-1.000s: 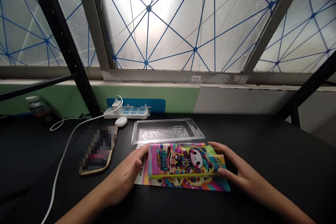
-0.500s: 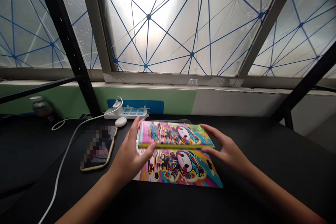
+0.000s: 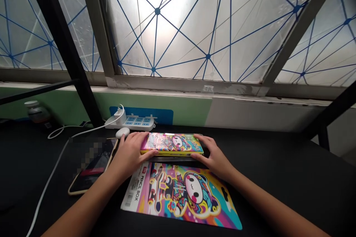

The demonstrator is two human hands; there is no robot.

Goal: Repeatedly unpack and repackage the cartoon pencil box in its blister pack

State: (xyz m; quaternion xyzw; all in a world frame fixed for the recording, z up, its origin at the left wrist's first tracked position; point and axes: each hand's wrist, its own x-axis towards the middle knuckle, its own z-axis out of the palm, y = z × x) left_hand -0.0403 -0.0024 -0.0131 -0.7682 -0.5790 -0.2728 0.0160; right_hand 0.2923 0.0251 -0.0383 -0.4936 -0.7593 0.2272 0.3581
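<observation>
A colourful pencil box [image 3: 172, 143] with a cartoon character and a yellow side lies flat near the back of the desk. My left hand [image 3: 131, 152] grips its left end, thumb along the front edge and fingers behind. At the other end, my right hand [image 3: 213, 156] holds it between thumb and fingers. A dark, glossy strip, perhaps a clear plastic shell [image 3: 175, 159], shows just under the box. In front of it lies a printed card [image 3: 191, 196] marked "PENCIL BOX", with the same character and a barcode.
A phone [image 3: 93, 172] lies left of my left forearm, near a white rounded object [image 3: 122, 132]. Behind stands a white power strip [image 3: 136, 121] with a plugged-in charger; its white cable [image 3: 52, 170] crosses the desk. A bottle [image 3: 37, 112] and black rack posts [image 3: 63, 44] stand farther back.
Both hands have moved the pencil box back, away from the card, and lowered it. The card now shows almost whole. The view has shifted slightly.
</observation>
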